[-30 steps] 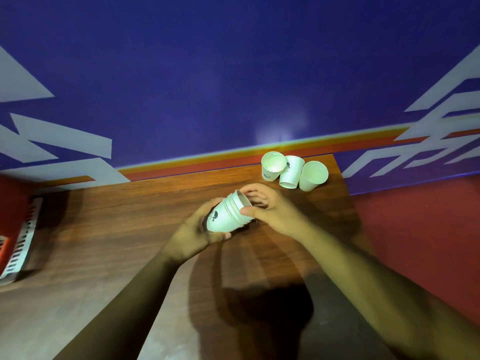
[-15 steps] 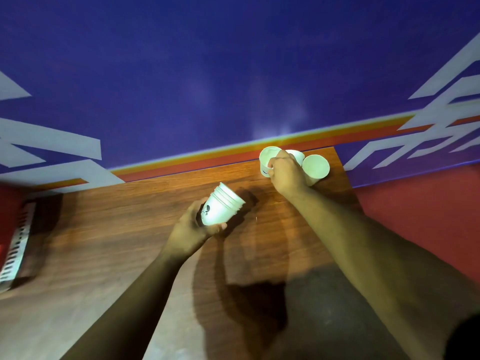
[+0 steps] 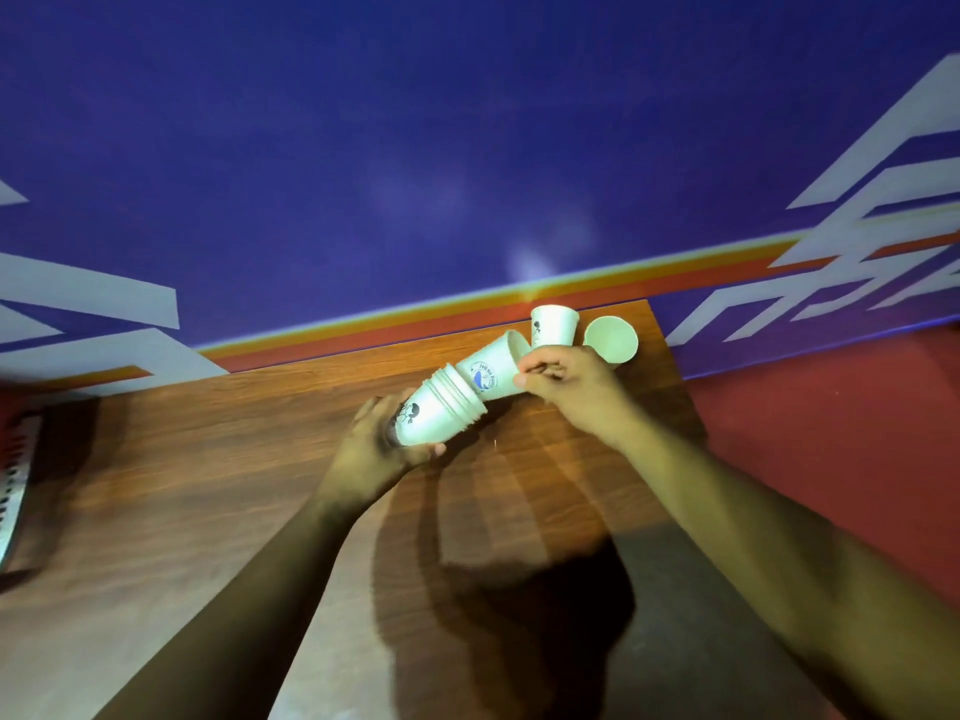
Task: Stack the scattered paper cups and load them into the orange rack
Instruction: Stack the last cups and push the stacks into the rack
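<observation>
Mid-frame, the left hand [image 3: 374, 452] grips the stack of cups [image 3: 439, 415] tilted over the bench [image 3: 208, 459], and the right hand [image 3: 569, 387] pinches a loose cup [image 3: 488, 371] by its rim, base entering the stack's mouth. Line both up and push gently so it seats without creasing; the rack [image 3: 14, 459] sits at the far left edge
</observation>
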The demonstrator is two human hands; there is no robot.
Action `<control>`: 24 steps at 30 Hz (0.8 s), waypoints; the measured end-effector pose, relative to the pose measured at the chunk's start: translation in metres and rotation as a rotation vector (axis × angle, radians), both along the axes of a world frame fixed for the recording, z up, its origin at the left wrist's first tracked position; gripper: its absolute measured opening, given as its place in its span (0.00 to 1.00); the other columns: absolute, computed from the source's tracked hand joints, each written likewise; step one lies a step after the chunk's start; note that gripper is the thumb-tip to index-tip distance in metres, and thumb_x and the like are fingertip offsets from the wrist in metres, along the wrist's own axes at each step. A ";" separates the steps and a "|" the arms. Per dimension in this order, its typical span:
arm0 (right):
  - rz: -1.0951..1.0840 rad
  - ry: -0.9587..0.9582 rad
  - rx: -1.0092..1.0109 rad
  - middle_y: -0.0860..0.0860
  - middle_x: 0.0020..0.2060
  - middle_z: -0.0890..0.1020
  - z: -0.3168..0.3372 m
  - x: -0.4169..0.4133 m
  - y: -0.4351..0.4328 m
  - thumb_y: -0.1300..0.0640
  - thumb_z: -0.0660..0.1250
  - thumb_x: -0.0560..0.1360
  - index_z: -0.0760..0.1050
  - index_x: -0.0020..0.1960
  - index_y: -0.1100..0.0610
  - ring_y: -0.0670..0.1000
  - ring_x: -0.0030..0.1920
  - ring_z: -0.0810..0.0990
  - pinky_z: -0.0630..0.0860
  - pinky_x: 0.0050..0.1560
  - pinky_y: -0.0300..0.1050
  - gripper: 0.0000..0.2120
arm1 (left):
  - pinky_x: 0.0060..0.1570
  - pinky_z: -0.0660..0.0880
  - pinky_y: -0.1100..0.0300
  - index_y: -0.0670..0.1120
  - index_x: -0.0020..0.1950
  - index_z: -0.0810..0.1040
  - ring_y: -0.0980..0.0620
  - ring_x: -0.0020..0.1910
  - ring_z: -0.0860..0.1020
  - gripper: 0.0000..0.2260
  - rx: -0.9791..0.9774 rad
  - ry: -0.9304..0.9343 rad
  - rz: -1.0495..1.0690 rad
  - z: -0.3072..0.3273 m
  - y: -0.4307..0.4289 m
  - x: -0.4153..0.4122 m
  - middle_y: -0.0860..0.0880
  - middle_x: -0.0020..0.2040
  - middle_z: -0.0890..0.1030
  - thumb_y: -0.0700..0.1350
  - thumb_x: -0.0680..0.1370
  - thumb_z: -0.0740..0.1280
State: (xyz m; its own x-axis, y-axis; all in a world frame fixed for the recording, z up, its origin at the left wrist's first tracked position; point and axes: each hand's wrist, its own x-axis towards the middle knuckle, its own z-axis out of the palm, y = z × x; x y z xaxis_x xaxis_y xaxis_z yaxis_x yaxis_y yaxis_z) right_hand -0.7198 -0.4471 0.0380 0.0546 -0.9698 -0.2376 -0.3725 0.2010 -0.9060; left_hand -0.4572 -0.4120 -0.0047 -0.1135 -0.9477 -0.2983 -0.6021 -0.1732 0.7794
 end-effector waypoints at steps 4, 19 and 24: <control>0.020 -0.053 0.054 0.43 0.28 0.78 0.001 -0.004 0.009 0.64 0.72 0.73 0.80 0.47 0.56 0.39 0.26 0.72 0.70 0.32 0.34 0.04 | 0.65 0.71 0.56 0.57 0.71 0.74 0.54 0.62 0.74 0.35 0.045 0.062 0.021 0.004 -0.002 -0.018 0.56 0.57 0.76 0.56 0.65 0.80; -0.200 0.148 -0.026 0.46 0.40 0.80 -0.028 -0.081 -0.006 0.53 0.73 0.72 0.82 0.50 0.54 0.41 0.37 0.78 0.74 0.40 0.40 0.08 | 0.53 0.71 0.72 0.63 0.64 0.73 0.73 0.54 0.77 0.26 0.121 0.186 -0.048 -0.005 0.002 -0.053 0.69 0.55 0.81 0.44 0.71 0.78; -0.057 0.763 -0.091 0.51 0.58 0.76 -0.076 -0.117 -0.028 0.50 0.69 0.70 0.78 0.61 0.54 0.56 0.56 0.78 0.76 0.58 0.52 0.20 | 0.52 0.73 0.75 0.53 0.69 0.75 0.70 0.55 0.78 0.28 0.145 0.192 -0.046 -0.007 0.004 -0.058 0.58 0.60 0.81 0.47 0.71 0.79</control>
